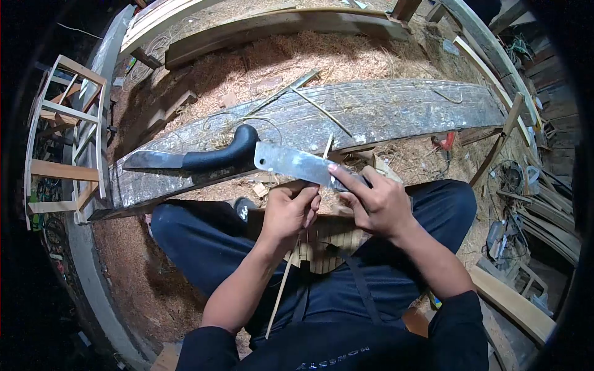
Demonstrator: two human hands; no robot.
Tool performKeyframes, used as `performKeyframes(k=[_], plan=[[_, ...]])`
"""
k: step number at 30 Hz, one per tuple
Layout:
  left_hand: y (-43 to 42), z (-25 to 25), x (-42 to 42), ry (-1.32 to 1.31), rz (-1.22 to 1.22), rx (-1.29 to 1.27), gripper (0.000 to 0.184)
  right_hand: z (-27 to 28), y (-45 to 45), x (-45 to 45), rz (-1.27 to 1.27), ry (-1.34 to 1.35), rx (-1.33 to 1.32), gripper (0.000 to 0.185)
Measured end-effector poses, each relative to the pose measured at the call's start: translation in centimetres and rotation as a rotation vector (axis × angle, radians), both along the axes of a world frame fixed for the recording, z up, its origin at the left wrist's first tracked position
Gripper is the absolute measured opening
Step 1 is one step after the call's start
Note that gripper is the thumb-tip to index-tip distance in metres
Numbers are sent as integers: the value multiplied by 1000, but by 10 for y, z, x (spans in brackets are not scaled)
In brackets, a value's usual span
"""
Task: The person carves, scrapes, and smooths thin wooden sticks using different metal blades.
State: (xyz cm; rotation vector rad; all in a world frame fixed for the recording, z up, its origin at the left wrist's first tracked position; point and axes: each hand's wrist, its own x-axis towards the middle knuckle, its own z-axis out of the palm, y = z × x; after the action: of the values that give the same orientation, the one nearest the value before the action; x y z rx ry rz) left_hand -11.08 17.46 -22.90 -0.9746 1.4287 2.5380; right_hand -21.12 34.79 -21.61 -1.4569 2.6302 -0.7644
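Observation:
My right hand (pixel 377 201) is closed round the handle end of a broad metal cleaver (pixel 294 162), with the index finger along the blade. The blade points left and has a round hole near its tip. Just below the blade, my left hand (pixel 291 210) pinches a thin wooden strip (pixel 281 290), which runs down over my lap. The upper end of the strip is hard to make out behind the fingers and blade. A knife with a curved black handle (pixel 223 154) lies on the worn plank (pixel 396 111) in front of me.
Thin sticks (pixel 322 111) lie across the plank. A red-handled tool (pixel 444 141) is beside its near edge at the right. Shavings cover the ground. A wooden frame (pixel 65 123) stands at the left, and wood strips (pixel 550 216) are piled at the right.

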Motion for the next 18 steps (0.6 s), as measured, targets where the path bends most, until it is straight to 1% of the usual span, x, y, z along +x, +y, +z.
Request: performKeyframes(k=[2, 5, 8, 10, 12, 13, 14, 16, 17, 18], plan=[[-3, -1, -1, 21, -32, 23, 21, -2, -1, 4, -26, -3, -24, 58], [-1, -3, 6, 7, -36, 32, 25, -1, 1, 4, 36, 33, -22, 58], [-2, -6, 3, 9, -10, 51, 26, -1, -1, 5, -28, 8, -20, 57], [-3, -5, 4, 19, -43, 61, 25, 1, 0, 6, -37, 22, 5, 57], [0, 1, 4, -14, -40, 8, 26, -4, 5, 3, -13, 41, 57, 49], [2, 8, 2, -22, 11, 30, 22, -8, 6, -3, -80, 68, 15, 49], [1, 7, 3, -27, 9, 28, 22, -11, 5, -8, -144, 96, -27, 48], [1, -1, 3, 16, -7, 35, 22, -9, 3, -4, -134, 108, -21, 46], [-2, -13, 7, -6, -48, 13, 20, -10, 4, 0, -53, 121, -45, 46], [-1, -9, 5, -3, -50, 13, 20, -11, 5, 2, 29, 133, -70, 45]])
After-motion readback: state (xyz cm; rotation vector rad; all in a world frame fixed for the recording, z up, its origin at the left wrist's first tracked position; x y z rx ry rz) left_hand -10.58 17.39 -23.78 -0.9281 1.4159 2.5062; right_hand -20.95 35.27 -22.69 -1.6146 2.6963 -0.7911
